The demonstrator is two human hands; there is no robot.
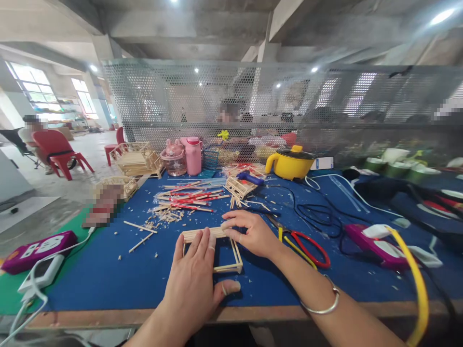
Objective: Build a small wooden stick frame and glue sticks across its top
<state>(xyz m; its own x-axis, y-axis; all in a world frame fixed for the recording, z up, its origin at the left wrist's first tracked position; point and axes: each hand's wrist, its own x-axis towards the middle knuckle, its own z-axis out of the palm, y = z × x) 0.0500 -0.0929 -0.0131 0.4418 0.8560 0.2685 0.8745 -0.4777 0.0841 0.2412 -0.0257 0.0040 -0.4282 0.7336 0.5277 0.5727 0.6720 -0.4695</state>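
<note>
A small frame of thin wooden sticks (217, 250) lies on the blue table cover (108, 274) near the front edge. My left hand (197, 279) rests flat on the frame's left side, fingers stretched out over its top bar, thumb out to the right. My right hand (249, 233) presses its fingertips down on the top bar's right end, fingers close together. A silver bangle (323, 303) circles my right wrist.
Loose sticks and wood chips (181, 202) lie beyond the frame. Red-and-yellow scissors (304, 243) sit right of my hand among black cables. Finished stick models (137, 161), a pink bottle (193, 155), a yellow pot (289, 163) and a mesh screen stand behind. A power strip (36, 250) lies left.
</note>
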